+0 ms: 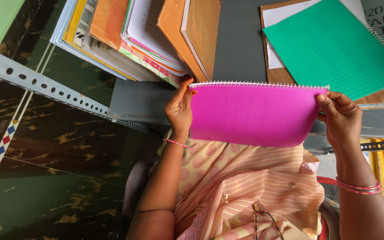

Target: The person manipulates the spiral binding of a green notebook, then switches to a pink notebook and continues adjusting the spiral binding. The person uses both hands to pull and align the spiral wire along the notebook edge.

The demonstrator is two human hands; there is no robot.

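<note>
1. Notebook [252, 115]: bright pink, smooth plastic cover, white spiral wire along the top edge, lower edge curved; held up over the person's lap, in front of the grey shelf [238, 44].
2. Left hand [179, 109]: grips the notebook's left edge, thumb on the cover.
3. Right hand [341, 116]: grips the right edge, thumb on the corner.
4. Green notebook [334, 44]: ribbed cover, lies flat on the shelf.
5. Stack of books [134, 35]: orange and mixed covers, leaning.
</note>
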